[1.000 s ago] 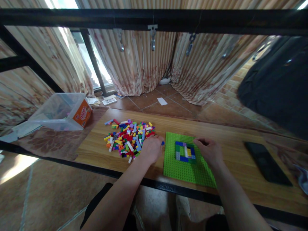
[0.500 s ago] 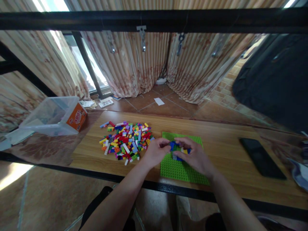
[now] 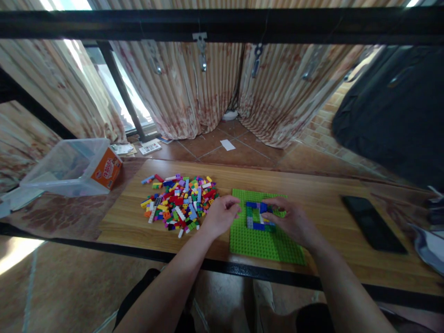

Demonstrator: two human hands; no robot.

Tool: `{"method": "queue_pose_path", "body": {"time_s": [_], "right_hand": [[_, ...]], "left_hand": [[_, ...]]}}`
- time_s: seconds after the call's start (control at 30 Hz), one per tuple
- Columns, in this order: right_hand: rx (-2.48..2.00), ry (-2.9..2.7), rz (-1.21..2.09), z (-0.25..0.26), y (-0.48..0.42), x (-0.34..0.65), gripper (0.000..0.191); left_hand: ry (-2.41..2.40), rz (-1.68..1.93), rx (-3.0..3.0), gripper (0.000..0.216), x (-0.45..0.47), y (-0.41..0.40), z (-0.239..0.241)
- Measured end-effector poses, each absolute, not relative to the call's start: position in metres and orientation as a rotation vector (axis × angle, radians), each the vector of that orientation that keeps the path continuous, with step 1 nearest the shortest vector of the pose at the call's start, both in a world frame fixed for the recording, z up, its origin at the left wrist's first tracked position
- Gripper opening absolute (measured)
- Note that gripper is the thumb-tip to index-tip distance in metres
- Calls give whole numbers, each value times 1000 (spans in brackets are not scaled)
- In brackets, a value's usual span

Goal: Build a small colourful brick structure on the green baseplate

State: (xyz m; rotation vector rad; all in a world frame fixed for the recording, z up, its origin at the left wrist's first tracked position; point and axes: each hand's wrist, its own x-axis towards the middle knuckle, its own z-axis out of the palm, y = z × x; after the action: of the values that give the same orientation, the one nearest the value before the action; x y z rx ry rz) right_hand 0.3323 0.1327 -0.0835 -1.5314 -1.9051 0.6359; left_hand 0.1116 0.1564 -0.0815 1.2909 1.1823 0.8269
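Observation:
A green studded baseplate [image 3: 263, 249] lies on the table, and a square ring of blue, green, grey and other coloured bricks [image 3: 258, 226] is built on it. My right hand [image 3: 291, 219] reaches over the ring's right side, its thumb and fingers pinching a blue brick [image 3: 263, 207] at the far right corner. The palm and fingers hide part of the ring's right side. Over the baseplate's left edge, my left hand [image 3: 222, 216] hovers apart from the ring, fingers loosely curled with no brick visible in them.
Left of the baseplate spreads a pile of loose coloured bricks [image 3: 180, 201]. A black phone [image 3: 373, 224] lies on the wooden table [image 3: 322, 194] to the right. Beyond the table's left end stands a clear plastic box [image 3: 69, 169] with an orange label. A dark bar [image 3: 222, 25] crosses overhead.
My left hand has drawn back left from the bricks where both hands met. My right hand has shifted slightly right with a blue brick, and more of the brick ring shows.

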Motion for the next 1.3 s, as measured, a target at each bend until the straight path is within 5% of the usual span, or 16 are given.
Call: {"method": "queue_pose_path", "body": {"time_s": [1.3], "right_hand": [[-1569, -2086, 436, -93, 134, 325, 28]], "left_hand": [[1286, 688, 1938, 24, 94, 156, -73]]}}
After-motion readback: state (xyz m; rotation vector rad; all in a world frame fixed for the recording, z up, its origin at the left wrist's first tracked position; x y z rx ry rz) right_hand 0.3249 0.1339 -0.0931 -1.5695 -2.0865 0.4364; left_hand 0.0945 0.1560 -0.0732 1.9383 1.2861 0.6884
